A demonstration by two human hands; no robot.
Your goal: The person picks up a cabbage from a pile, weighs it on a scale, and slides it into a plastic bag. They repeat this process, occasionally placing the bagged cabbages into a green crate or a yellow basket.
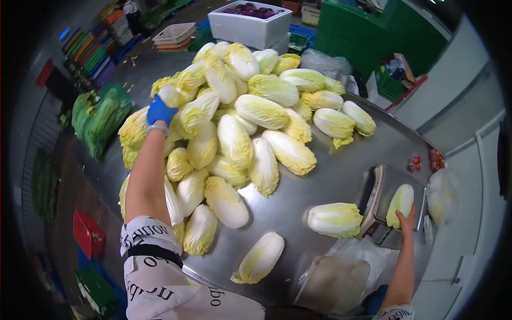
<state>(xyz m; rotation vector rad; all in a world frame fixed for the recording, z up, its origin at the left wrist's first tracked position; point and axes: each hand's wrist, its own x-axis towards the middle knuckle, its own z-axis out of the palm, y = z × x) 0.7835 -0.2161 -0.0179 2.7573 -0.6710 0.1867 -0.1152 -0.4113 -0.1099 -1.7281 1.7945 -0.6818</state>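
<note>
My left hand, in a blue glove, reaches to the left side of a large heap of napa cabbages. Its fingers curve around the end of a pale napa cabbage, partly hiding it. On the right, my bare right hand grips the lower end of another napa cabbage, thumb on one side and fingers on the other. That one is over the plate of a weighing scale. One napa cabbage lies just left of the scale, and another rests near the front edge.
Clear plastic bags lie at the table's front right. Small packs of red produce sit beyond the scale. A white foam box of purple produce stands behind the heap. Green mesh sacks and a red crate are on the left.
</note>
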